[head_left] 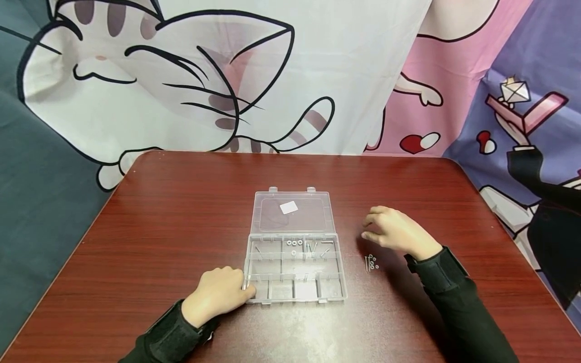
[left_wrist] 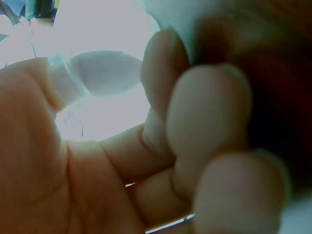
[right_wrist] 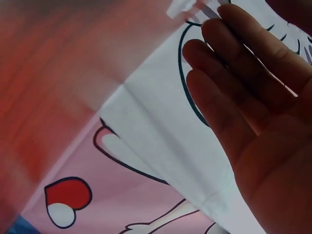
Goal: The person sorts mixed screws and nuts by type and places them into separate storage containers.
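Observation:
A clear plastic compartment box [head_left: 283, 288] lies on the table with its lid [head_left: 295, 223] folded back. My left hand [head_left: 221, 290] grips its front left corner, the thumb over the edge. Close up in the left wrist view, the fingers [left_wrist: 209, 112] curl and the thumb [left_wrist: 105, 73] shows pale against glare. Small nuts [head_left: 294, 242] and screws [head_left: 311, 248] sit in the back compartments. My right hand [head_left: 395, 229] hovers right of the box, holding nothing, with fingers [right_wrist: 234, 44] loosely bent. Near it on the table lie loose screws [head_left: 366, 263] and several nuts [head_left: 372, 262].
The box stands in the middle of a reddish-brown table [head_left: 181, 201]. A white label [head_left: 288, 207] is on the lid. Behind the table's far edge hangs a printed cartoon cloth [head_left: 354, 75]. A dark chair-like shape [head_left: 556, 247] stands beyond the right edge.

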A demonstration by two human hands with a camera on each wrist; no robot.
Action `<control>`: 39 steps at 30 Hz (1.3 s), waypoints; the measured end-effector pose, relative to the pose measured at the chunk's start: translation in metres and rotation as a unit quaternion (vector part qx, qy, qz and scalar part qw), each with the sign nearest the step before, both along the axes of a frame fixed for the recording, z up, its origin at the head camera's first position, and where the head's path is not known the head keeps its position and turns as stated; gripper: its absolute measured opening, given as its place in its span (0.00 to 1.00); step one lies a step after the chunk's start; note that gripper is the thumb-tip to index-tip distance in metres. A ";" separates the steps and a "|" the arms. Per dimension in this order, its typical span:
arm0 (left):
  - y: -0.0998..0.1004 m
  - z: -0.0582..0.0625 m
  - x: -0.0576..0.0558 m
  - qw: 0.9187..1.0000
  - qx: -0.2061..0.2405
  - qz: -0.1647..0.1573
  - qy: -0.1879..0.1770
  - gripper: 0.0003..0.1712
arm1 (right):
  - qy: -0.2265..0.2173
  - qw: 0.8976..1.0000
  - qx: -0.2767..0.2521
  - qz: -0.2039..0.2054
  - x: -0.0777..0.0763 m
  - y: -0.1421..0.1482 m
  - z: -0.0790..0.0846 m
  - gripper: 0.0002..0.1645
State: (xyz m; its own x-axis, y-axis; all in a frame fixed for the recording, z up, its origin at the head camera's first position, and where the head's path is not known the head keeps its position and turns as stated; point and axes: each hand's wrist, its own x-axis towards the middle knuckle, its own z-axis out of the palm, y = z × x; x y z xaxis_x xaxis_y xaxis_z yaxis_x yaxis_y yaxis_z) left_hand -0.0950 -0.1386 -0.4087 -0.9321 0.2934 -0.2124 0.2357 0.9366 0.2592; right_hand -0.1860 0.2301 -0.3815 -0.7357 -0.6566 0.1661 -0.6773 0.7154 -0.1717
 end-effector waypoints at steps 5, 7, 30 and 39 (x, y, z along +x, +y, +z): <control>0.000 -0.001 -0.001 1.000 -0.004 -0.002 0.000 0.20 | -0.023 0.999 0.029 0.009 0.012 0.006 -0.009 0.13; 0.000 -0.001 -0.001 1.000 -0.006 -0.002 -0.001 0.20 | -0.030 0.999 0.031 0.013 0.016 0.006 -0.014 0.15; 0.000 -0.003 -0.002 1.000 -0.005 -0.002 -0.005 0.20 | -0.012 0.999 0.038 0.033 0.040 0.009 -0.035 0.18; -0.001 -0.003 -0.001 1.000 -0.005 -0.001 -0.003 0.20 | 0.025 0.998 0.038 0.046 0.042 0.008 -0.038 0.17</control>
State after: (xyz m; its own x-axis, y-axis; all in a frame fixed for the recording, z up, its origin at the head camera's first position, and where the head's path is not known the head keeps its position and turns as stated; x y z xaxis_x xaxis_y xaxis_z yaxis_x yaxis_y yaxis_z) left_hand -0.0963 -0.1391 -0.4113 -0.9299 0.2939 -0.2212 0.2367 0.9384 0.2517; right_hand -0.1443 0.2384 -0.4192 -0.6631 -0.7337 0.1481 -0.7476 0.6589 -0.0829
